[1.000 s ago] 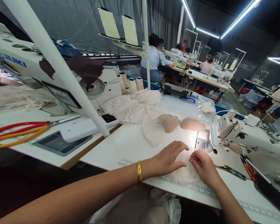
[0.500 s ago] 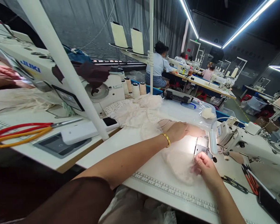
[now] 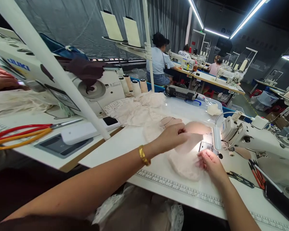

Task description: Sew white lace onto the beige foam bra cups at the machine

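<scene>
1. Left hand (image 3: 172, 136), at the middle of the frame, is closed in a pinch on a thin beige pad (image 3: 191, 142) and holds it raised just above the table (image 3: 139, 150). A gold bracelet (image 3: 144, 155) sits on its wrist.
2. Right hand (image 3: 210, 163), right of centre and lower, lies with bent fingers on the edge of a lace piece (image 3: 183, 165); whether it grips the lace or only presses it cannot be told.
3. The lace piece lies flat on the table, just below the held pad and close to the needle area of the sewing machine (image 3: 243, 138) at the right of the frame.
4. A second beige cup (image 3: 198, 127) rests on the table just above the held pad.
5. A heap of pale lace (image 3: 137, 110) lies further back, above and left of the left hand, with thread cones (image 3: 132, 85) standing behind it.
6. Red-handled scissors (image 3: 21, 133) lie on the neighbouring table at the left edge of the frame.
7. Dark snips (image 3: 240, 179) lie on the table to the right of the right hand.
8. A person in a light blue top (image 3: 159, 61) sits at another machine in the upper middle of the frame.
</scene>
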Available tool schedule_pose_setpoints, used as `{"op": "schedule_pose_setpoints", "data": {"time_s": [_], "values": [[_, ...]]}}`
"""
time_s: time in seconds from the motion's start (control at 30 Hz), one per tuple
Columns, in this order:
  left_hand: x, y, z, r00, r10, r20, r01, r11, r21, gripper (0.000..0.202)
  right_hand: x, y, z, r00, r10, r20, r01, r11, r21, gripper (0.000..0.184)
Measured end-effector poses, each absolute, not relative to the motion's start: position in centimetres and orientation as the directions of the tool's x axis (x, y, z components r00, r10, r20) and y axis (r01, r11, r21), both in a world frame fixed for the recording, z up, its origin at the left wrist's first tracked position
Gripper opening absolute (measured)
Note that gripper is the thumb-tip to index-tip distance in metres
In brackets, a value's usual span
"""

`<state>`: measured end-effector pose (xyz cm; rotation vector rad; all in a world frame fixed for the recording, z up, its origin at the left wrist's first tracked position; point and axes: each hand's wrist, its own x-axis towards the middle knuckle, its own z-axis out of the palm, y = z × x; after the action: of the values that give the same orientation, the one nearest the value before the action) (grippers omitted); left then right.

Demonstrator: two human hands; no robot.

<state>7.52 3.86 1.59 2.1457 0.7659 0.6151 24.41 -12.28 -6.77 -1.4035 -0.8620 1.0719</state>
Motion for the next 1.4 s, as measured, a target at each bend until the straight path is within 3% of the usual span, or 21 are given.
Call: {"op": "schedule_pose_setpoints", "data": {"time_s": [0.1, 0.2, 0.3, 0.4, 0.47, 0.57, 0.63, 0.77, 0.83, 0.93, 1.0, 1.07, 1.2, 1.3, 1.4], "values": [[5.3, 0.9, 0.2, 0.776, 0.624, 0.092, 0.256, -0.445, 0.858, 0.014, 24.4, -12.3, -6.6, 0.298, 0.946, -0.127, -0.099, -0.101, -0.990, 0.060], [4.7, -0.7, -1.5, 0.785, 0.616, 0.061, 0.336, -0.506, 0.794, 0.012, 24.1, -12.4, -6.3, 0.280, 0.956, -0.083, -0.001, -0.087, -0.996, 0.054], [5.2, -1.0, -1.8, 0.818, 0.533, 0.217, 0.281, -0.699, 0.658, 0.011, 23.2, -12.9, -5.8, 0.285, 0.959, -0.006, 0.120, -0.042, -0.992, 0.043], [5.8, -0.2, -0.9, 0.893, 0.275, 0.356, 0.014, -0.807, 0.590, 0.046, 22.3, -14.0, -5.0, 0.241, 0.967, 0.085, 0.282, 0.014, -0.959, 0.032], [5.8, 0.7, -0.3, 0.970, 0.100, 0.221, -0.071, -0.753, 0.655, 0.055, 22.1, -14.9, -4.4, 0.237, 0.959, 0.156, 0.424, 0.042, -0.905, 0.026], [5.7, 2.0, -0.4, 0.999, -0.036, -0.029, -0.007, -0.736, 0.677, 0.017, 22.2, -16.1, -3.9, 0.307, 0.880, 0.363, 0.635, 0.095, -0.766, 0.022], [5.8, 2.9, -0.8, 0.999, 0.039, -0.003, 0.035, -0.843, 0.538, 0.009, 22.2, -16.3, -4.0, 0.326, 0.799, 0.506, 0.737, 0.120, -0.665, 0.018], [5.7, 4.4, -0.9, 0.906, 0.226, 0.357, 0.203, -0.974, 0.100, 0.012, 21.7, -15.0, -4.8, 0.227, 0.702, 0.675, 0.854, 0.190, -0.484, 0.021], [5.3, 5.1, -0.7, 0.852, 0.261, 0.453, 0.306, -0.952, -0.028, 0.025, 22.1, -14.0, -5.5, 0.127, 0.732, 0.669, 0.910, 0.182, -0.372, 0.028], [4.4, 5.4, -0.6, 0.870, 0.312, 0.381, 0.360, -0.931, -0.058, 0.031, 23.9, -13.2, -6.5, -0.057, 0.855, 0.515, 0.963, 0.184, -0.199, 0.035], [4.6, 4.8, -0.7, 0.924, 0.218, 0.314, 0.229, -0.974, 0.004, 0.026, 25.6, -13.3, -6.8, -0.131, 0.897, 0.421, 0.962, 0.217, -0.164, 0.036], [5.9, 3.7, -0.8, 0.940, 0.015, 0.340, -0.002, -0.999, 0.050, 0.014, 27.2, -13.7, -6.8, -0.157, 0.917, 0.367, 0.954, 0.237, -0.184, 0.033], [10.8, 1.6, -2.1, 0.881, -0.269, 0.390, -0.249, -0.963, -0.103, 0.024, 29.1, -14.7, -6.5, -0.193, 0.938, 0.286, 0.945, 0.257, -0.203, 0.036], [13.1, 1.5, -3.9, 0.871, -0.301, 0.388, -0.255, -0.953, -0.166, 0.025, 29.8, -15.4, -6.5, -0.174, 0.919, 0.355, 0.957, 0.242, -0.157, 0.039], [13.3, 2.0, -5.4, 0.876, -0.259, 0.407, -0.231, -0.966, -0.117, 0.023, 30.2, -16.0, -6.6, -0.128, 0.910, 0.394, 0.974, 0.191, -0.125, 0.039]]}}
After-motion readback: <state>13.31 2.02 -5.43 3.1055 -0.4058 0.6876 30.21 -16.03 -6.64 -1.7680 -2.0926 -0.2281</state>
